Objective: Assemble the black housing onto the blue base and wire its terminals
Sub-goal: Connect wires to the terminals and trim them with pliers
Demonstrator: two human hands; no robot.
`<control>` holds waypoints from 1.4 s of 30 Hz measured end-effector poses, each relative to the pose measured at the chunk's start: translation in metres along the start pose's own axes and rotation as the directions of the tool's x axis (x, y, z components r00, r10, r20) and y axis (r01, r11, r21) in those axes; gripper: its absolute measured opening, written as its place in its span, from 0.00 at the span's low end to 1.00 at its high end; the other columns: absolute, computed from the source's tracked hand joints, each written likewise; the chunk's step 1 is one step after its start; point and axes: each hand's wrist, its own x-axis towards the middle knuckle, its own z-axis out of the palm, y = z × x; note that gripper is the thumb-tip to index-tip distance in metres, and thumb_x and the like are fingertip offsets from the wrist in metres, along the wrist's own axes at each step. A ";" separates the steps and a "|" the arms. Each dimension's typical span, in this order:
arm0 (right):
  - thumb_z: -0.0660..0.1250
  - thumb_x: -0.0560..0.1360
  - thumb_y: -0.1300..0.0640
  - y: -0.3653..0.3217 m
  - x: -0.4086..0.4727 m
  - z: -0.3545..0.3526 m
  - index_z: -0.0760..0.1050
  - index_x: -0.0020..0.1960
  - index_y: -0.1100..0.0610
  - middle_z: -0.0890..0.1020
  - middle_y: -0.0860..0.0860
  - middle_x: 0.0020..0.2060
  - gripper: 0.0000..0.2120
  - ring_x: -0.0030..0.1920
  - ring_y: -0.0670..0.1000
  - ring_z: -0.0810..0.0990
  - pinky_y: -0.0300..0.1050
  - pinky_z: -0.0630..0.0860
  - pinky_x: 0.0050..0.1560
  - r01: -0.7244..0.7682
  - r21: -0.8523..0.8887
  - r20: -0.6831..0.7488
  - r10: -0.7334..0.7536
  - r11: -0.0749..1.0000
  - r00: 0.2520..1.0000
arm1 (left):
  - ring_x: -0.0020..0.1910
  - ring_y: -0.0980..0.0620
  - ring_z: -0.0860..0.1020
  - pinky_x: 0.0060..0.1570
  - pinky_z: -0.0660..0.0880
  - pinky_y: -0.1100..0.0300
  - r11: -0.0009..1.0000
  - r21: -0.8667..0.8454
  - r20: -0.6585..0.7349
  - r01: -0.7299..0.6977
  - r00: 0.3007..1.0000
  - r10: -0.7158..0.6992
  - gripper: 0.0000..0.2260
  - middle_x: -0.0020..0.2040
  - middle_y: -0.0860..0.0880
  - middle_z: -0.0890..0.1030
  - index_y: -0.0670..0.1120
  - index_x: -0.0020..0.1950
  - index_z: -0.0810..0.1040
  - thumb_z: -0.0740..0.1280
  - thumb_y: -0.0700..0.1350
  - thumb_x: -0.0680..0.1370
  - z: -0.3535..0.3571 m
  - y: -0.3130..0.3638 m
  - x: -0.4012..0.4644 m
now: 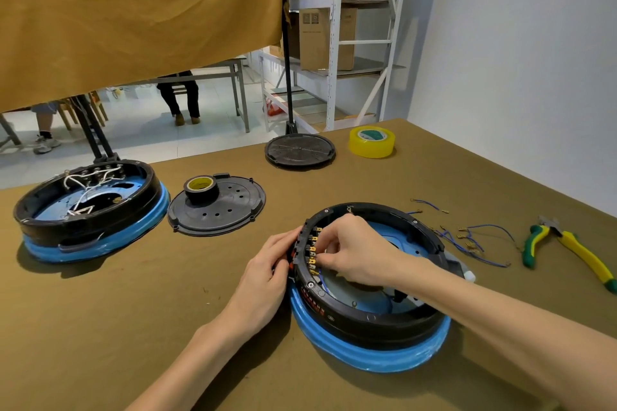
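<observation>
On the olive-brown table (100,327), the black housing (374,320) sits on its blue base (377,357). The left hand (267,274) grips its outer wall; the right hand (350,253) pinches at the brass terminals (313,252). White wall (517,60) and metal shelving (334,43) stand behind.

far left: we see a second black-and-blue unit (90,210), white wires inside
beside it: black perforated lid (217,207), roll of black tape (201,188) sitting on top
table back: another black round lid (299,150), next to it a roll of clear yellowish tape (371,142)
right side: green/yellow pliers (567,248) lying flat; loose blue wires (474,238) with terminals just left of them
surface: we see an olive-brown table cover (133,294)
background: mustard curtain (133,10), white shelving (337,37) with cardboard boxes (325,38), seated people's legs past the table
</observation>
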 end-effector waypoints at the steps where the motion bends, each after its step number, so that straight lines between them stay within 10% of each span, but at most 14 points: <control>1: 0.72 0.76 0.59 0.000 -0.001 0.001 0.85 0.41 0.53 0.81 0.45 0.29 0.06 0.30 0.39 0.78 0.32 0.71 0.32 0.004 -0.002 0.001 -0.004 1.000 1.000 | 0.69 0.68 0.70 0.63 0.65 0.79 1.000 -0.007 -0.002 0.003 1.000 -0.003 0.23 0.67 0.67 0.74 0.62 0.73 0.70 0.56 0.37 0.86 0.001 0.000 0.000; 20: 0.75 0.74 0.58 -0.019 -0.014 0.004 0.86 0.47 0.56 0.81 0.44 0.31 0.02 0.30 0.39 0.78 0.34 0.74 0.35 -0.082 -0.028 0.045 0.083 0.996 0.996 | 0.71 0.69 0.69 0.65 0.63 0.78 0.995 0.083 -0.022 -0.047 0.999 0.049 0.27 0.68 0.72 0.72 0.71 0.70 0.66 0.56 0.38 0.86 0.000 -0.004 -0.001; 27: 0.73 0.75 0.62 -0.018 -0.010 0.009 0.80 0.36 0.49 0.82 0.46 0.30 0.12 0.33 0.42 0.81 0.37 0.76 0.36 -0.058 -0.051 0.032 0.059 0.997 0.998 | 0.71 0.63 0.70 0.74 0.68 0.53 0.994 0.112 -0.033 -0.013 0.999 0.017 0.25 0.69 0.63 0.74 0.61 0.78 0.67 0.56 0.37 0.85 0.006 -0.005 -0.003; 37: 0.76 0.75 0.54 -0.009 -0.017 -0.003 0.85 0.47 0.54 0.84 0.45 0.32 0.04 0.32 0.41 0.81 0.35 0.77 0.36 -0.064 0.053 0.069 0.060 0.997 0.996 | 0.71 0.65 0.71 0.74 0.69 0.55 0.997 0.079 -0.056 -0.025 0.998 0.030 0.27 0.67 0.68 0.75 0.65 0.73 0.69 0.56 0.35 0.84 0.005 -0.001 -0.005; 42: 0.70 0.78 0.56 0.017 -0.018 -0.041 0.83 0.56 0.49 0.81 0.44 0.41 0.08 0.41 0.48 0.80 0.51 0.80 0.44 -0.071 -0.184 -0.323 0.008 0.980 0.946 | 0.72 0.66 0.69 0.74 0.68 0.55 0.995 0.093 -0.041 -0.034 0.998 0.038 0.26 0.70 0.65 0.74 0.62 0.75 0.69 0.55 0.35 0.85 0.005 -0.001 -0.005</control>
